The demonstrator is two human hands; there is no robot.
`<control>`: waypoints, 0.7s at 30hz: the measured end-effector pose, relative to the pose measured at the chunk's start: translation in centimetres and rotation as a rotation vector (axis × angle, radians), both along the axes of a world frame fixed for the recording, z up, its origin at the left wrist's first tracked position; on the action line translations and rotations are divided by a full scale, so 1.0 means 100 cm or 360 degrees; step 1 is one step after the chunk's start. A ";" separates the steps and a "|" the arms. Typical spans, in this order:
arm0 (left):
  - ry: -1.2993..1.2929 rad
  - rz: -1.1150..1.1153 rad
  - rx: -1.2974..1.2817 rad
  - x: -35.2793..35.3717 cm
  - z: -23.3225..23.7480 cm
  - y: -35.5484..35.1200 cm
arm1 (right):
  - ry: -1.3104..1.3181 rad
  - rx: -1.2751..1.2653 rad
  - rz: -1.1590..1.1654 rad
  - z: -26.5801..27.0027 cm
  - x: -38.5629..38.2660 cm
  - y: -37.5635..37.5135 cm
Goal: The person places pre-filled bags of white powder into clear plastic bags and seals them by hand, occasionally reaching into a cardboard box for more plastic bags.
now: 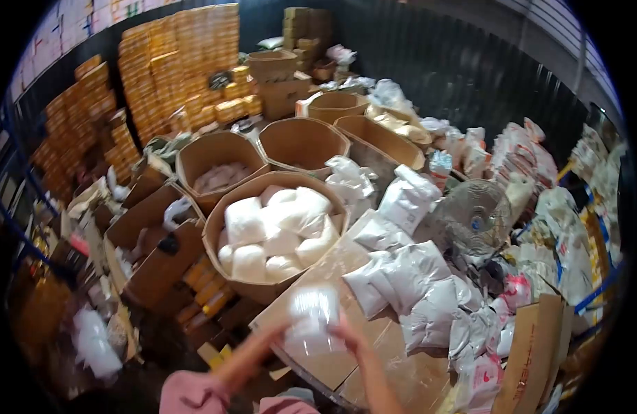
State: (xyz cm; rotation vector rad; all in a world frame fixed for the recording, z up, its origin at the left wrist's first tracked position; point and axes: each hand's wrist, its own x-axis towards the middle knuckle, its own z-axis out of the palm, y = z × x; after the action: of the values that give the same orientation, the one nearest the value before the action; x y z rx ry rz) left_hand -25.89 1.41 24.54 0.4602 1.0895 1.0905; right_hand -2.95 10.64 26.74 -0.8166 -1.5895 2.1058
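Observation:
Between my two hands, over the front edge of a cardboard-covered table [373,345], is a translucent whitish plastic container [313,321], smeared by motion. My left hand [278,336] is closed against its left side, and my right hand [347,334] grips the right side. What the container holds, if anything, I cannot make out. Just beyond it stands a large octagonal cardboard box [218,259] filled with plump white bags [282,224]. Several silvery-white sealed pouches [408,276] lie in a pile on the table, to the right of my right hand.
More open cardboard boxes [304,141] stand behind the full one. Tall stacks of orange-yellow packs [184,58] rise at the back left. A round metal fan [474,217] stands beyond the pouches. Filled plastic sacks [522,152] and an upright cardboard carton [529,359] are on the right.

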 end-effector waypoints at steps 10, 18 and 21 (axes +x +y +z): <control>0.0500 0.0715 -0.0583 -0.110 -0.160 -0.222 | -0.0394 -0.0157 0.0026 -0.078 -0.041 0.011; 0.0267 -0.0224 -0.1559 0.022 -0.227 -0.316 | -0.2246 -0.1246 -0.0929 -0.270 0.477 -0.457; 0.0436 -0.0316 -0.1415 0.029 -0.208 -0.262 | -0.2393 -0.1547 -0.1298 -0.138 0.525 -0.535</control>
State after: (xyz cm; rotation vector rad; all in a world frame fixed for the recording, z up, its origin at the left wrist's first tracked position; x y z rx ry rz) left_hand -22.94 -24.83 3.74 -0.0058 1.5995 0.2955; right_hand 49.53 -42.91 12.97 -3.0914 -0.0847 1.3498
